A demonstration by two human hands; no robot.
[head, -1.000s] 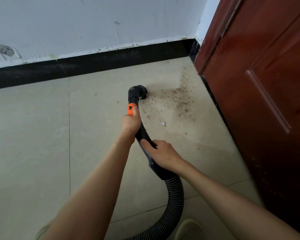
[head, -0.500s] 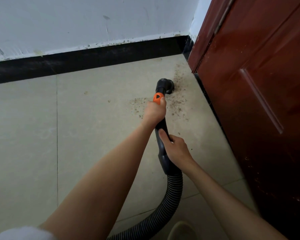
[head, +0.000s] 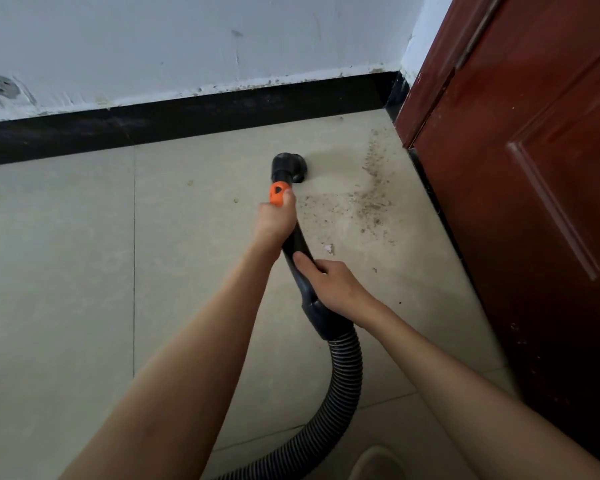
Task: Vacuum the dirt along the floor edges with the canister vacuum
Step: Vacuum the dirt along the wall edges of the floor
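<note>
Left hand (head: 274, 223) wrapped round the vacuum wand (head: 293, 242) just under the orange collar (head: 278, 194); right hand (head: 329, 285) gripping the handle lower down. Nozzle (head: 290, 168) down on the floor tile (head: 194, 254), left of the dirt (head: 371, 199) scattered beside the red door (head: 520, 202). Best swept rightward, low and slow, mouth flat, right along the door's edge toward the black skirting (head: 187, 123).

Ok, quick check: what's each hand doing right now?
Left hand: grips the vacuum wand just below its orange collar.
Right hand: grips the wand's handle, above the hose.
</note>
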